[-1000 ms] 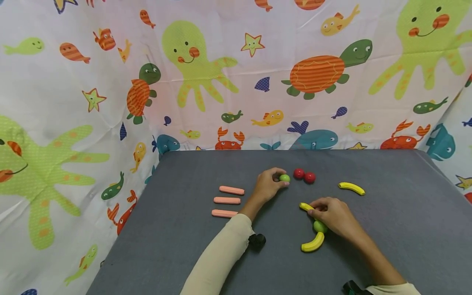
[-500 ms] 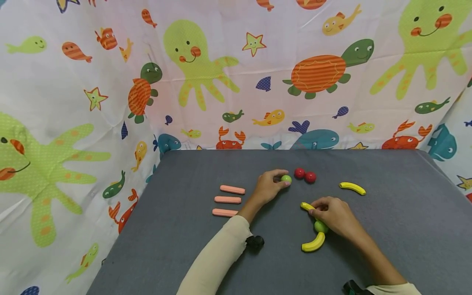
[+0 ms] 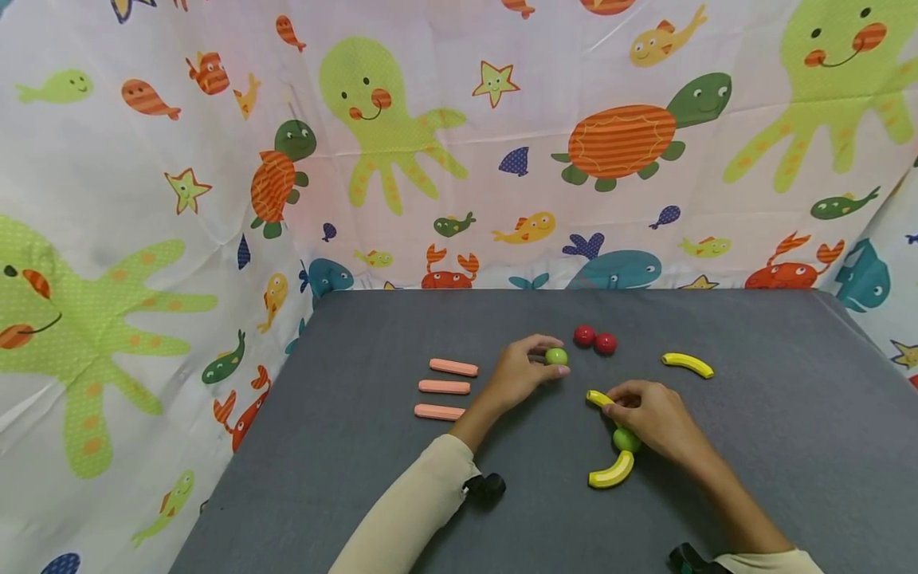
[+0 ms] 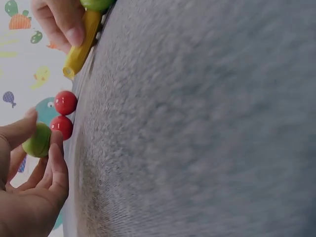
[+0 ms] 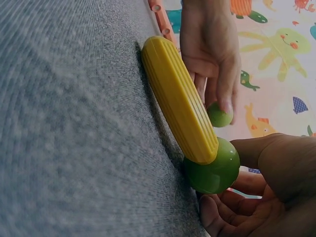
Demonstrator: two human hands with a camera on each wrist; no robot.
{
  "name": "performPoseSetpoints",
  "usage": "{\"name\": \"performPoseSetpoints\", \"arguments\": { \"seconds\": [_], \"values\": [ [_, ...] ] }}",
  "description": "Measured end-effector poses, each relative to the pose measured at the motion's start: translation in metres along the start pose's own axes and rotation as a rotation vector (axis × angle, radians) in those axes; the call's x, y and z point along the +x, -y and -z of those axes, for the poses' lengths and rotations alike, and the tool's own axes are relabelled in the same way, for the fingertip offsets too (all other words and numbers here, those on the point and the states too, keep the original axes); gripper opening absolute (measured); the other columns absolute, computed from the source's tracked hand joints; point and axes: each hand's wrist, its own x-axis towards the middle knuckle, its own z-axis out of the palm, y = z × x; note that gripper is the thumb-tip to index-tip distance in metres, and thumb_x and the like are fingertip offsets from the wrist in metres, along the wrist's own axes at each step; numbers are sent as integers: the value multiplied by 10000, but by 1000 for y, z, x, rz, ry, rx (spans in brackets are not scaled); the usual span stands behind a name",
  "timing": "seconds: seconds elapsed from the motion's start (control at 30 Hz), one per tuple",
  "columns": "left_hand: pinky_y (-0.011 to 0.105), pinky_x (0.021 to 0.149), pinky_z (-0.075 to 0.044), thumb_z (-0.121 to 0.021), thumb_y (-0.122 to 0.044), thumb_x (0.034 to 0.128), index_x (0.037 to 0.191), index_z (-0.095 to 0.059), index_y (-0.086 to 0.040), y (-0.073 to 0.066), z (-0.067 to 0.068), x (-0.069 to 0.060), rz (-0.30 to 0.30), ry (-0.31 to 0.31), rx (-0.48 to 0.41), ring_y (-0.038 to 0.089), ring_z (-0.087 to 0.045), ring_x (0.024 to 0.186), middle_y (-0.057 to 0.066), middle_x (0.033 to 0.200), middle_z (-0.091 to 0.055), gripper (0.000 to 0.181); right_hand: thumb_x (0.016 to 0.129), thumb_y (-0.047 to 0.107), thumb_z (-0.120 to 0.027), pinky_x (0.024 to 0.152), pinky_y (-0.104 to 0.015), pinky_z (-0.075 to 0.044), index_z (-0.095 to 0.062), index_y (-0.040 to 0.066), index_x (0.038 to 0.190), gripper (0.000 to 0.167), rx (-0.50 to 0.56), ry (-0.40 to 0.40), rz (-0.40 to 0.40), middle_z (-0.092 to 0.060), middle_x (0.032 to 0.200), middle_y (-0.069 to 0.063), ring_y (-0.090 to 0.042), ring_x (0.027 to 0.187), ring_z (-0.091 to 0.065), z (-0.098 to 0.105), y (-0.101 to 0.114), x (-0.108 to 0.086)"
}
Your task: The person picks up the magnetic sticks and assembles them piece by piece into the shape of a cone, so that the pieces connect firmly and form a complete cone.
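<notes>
Between thumb and fingers the left hand (image 3: pixel 518 375) pinches a green ball (image 3: pixel 556 357); the left wrist view shows this green ball (image 4: pixel 37 140) held near two red balls (image 4: pixel 61 127). My right hand (image 3: pixel 656 418) pinches a curved yellow piece (image 3: pixel 598 398), partly covered by the fingers. That piece meets another green ball (image 3: pixel 626 439), which joins a second curved yellow piece (image 3: pixel 612 471) below. In the right wrist view, the lower yellow piece (image 5: pixel 180 101) touches the green ball (image 5: pixel 213 168), beside the right hand (image 5: pixel 271 187).
Two touching red balls (image 3: pixel 594 340) lie beyond the hands on the grey table (image 3: pixel 308 478). A loose curved yellow piece (image 3: pixel 687 364) is at the right. Three pink sticks (image 3: pixel 444 387) lie left of the left forearm. A printed curtain (image 3: pixel 430 143) stands behind.
The left hand has moved slightly toward the person with its green ball, farther from the red balls. The right hand has barely moved and keeps its hold on the yellow piece.
</notes>
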Motion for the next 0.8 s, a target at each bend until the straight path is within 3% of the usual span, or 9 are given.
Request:
{"name": "performPoseSetpoints", "arguments": {
  "seconds": [0.13, 0.33, 0.53, 0.8],
  "values": [
    [250, 833, -561, -860, -182, 918, 1307, -723, -114, -1, 0, -8, -7, 10, -4, 120, -703, 1003, 42, 1230, -731, 419, 961, 205, -778, 662, -267, -498, -782, 58, 1087, 193, 10, -9, -8, -746, 926, -12, -157, 834, -633, 0, 0, 0],
    [211, 828, -557, -784, -229, 988, 1388, -695, -126, -3, 1, -18, -29, 54, 34, 83, -700, 1018, 30, 1264, -743, 423, 966, 222, -781, 652, -268, -485, -773, 40, 1103, 227, 19, -11, 9, -742, 933, -15, -153, 841, -630, 1, 0, -1],
    [193, 800, -555, -777, -243, 995, 1350, -714, -82, -6, 2, -25, -23, 75, 62, 41, -697, 966, 18, 1235, -726, 395, 974, 215, -775, 653, -266, -486, -767, 25, 1138, 251, 18, -4, 4, -746, 955, -26, -162, 859, -635, 2, 2, -1],
    [191, 770, -572, -652, -157, 1071, 1411, -676, -99, -7, -1, -30, -57, 154, 34, 126, -760, 947, 42, 1185, -734, 346, 978, 214, -768, 641, -265, -491, -770, 17, 1141, 256, 24, -7, 22, -758, 951, -31, -152, 842, -642, 2, 1, -2]
  ]
}}
